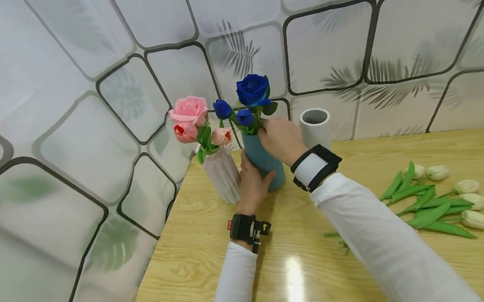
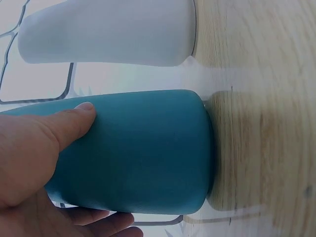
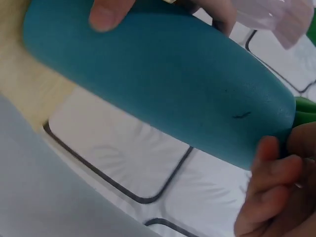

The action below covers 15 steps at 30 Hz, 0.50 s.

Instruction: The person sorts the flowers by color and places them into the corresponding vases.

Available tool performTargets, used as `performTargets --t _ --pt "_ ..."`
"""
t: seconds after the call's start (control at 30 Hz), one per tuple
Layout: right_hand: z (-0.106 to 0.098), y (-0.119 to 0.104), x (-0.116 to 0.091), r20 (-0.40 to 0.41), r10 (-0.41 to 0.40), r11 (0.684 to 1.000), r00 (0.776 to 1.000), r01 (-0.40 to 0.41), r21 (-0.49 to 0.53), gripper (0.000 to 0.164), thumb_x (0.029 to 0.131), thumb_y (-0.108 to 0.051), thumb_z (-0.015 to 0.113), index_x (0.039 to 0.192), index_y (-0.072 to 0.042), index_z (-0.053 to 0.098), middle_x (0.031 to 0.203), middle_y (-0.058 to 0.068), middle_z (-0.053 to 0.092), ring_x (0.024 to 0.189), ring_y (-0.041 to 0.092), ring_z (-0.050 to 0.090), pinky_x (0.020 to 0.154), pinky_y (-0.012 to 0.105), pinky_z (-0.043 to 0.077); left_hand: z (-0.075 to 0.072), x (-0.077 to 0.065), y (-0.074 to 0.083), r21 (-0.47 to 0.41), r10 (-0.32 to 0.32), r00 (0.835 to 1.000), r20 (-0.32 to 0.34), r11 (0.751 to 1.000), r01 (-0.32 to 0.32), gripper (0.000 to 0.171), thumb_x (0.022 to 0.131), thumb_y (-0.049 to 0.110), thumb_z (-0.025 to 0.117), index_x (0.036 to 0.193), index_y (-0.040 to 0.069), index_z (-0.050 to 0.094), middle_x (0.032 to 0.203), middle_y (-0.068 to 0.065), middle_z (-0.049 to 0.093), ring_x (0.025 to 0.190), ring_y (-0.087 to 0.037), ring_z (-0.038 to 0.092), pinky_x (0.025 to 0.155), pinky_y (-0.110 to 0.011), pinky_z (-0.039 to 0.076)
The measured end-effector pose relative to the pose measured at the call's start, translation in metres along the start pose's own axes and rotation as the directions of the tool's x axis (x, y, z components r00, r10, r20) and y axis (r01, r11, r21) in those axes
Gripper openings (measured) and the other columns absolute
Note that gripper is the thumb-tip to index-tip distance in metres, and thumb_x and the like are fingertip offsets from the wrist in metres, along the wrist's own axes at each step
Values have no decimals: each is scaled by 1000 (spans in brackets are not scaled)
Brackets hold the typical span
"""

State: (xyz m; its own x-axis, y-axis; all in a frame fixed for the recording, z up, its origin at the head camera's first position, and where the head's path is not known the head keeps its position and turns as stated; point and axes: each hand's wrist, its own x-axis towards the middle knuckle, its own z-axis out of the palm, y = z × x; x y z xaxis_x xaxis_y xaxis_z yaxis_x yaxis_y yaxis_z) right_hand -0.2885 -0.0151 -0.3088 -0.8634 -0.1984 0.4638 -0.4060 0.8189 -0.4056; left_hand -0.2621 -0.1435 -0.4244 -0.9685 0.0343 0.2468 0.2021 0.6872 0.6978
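A teal-blue vase (image 1: 263,159) stands upright on the wooden table. Round its lower body my left hand (image 1: 253,184) holds it, thumb on one side and fingers on the other; the left wrist view shows the thumb pressed on the vase wall (image 2: 143,153). Blue flowers (image 1: 253,90), one large rose and two buds, rise out of the mouth. My right hand (image 1: 282,137) has its fingers curled at the rim and pinches the green stems there. In the right wrist view those fingers (image 3: 269,182) sit beside the vase's mouth, and the exact grip is partly hidden.
Close on the left stands a ribbed pale vase (image 1: 222,175) with pink flowers (image 1: 189,112). A white vase (image 1: 315,124) is behind my right wrist. White tulips (image 1: 438,204) lie on the table at right, their stems partly beneath my right sleeve. A patterned curtain (image 1: 327,46) backs the table.
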Motion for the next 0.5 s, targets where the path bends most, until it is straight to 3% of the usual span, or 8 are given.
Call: performTargets --t 0.07,0.13,0.27,0.37,0.5 --pt "-1 -2 -2 76 0 999 997 3 -39 40 106 -26 39 120 1 65 71 15 64 63 33 63 53 46 50 0 0 1 -19 13 1000 3 1000 -13 102 95 32 69 157 4 -8 156 -32 19 136 -51 36 109 -56 36" --pt "0 -3 -7 143 31 999 989 -25 -45 53 107 -32 34 144 4 46 70 14 65 61 32 63 52 45 49 0 0 1 -36 22 1000 9 999 -22 102 96 32 68 157 4 -8 157 -31 18 137 -51 35 110 -56 35" --pt "5 2 -21 227 94 995 969 -98 7 67 106 -40 31 158 -1 14 63 9 60 53 28 58 48 40 44 0 0 1 -38 35 999 17 999 -34 100 97 35 65 157 4 -9 159 -30 15 139 -51 31 112 -55 33" --pt "10 9 -35 215 92 993 972 -105 51 68 106 -38 35 160 -6 11 59 6 55 48 24 54 44 37 40 1 -1 1 -24 34 999 12 999 -33 100 98 37 64 157 3 -9 160 -30 14 141 -50 29 115 -53 29" --pt "16 20 -55 184 66 991 981 -85 102 61 104 -30 42 157 -6 25 55 4 51 43 21 47 39 33 33 0 -1 1 23 17 1000 -5 1000 -17 101 97 38 65 157 2 -8 158 -32 17 138 -50 35 111 -55 35"
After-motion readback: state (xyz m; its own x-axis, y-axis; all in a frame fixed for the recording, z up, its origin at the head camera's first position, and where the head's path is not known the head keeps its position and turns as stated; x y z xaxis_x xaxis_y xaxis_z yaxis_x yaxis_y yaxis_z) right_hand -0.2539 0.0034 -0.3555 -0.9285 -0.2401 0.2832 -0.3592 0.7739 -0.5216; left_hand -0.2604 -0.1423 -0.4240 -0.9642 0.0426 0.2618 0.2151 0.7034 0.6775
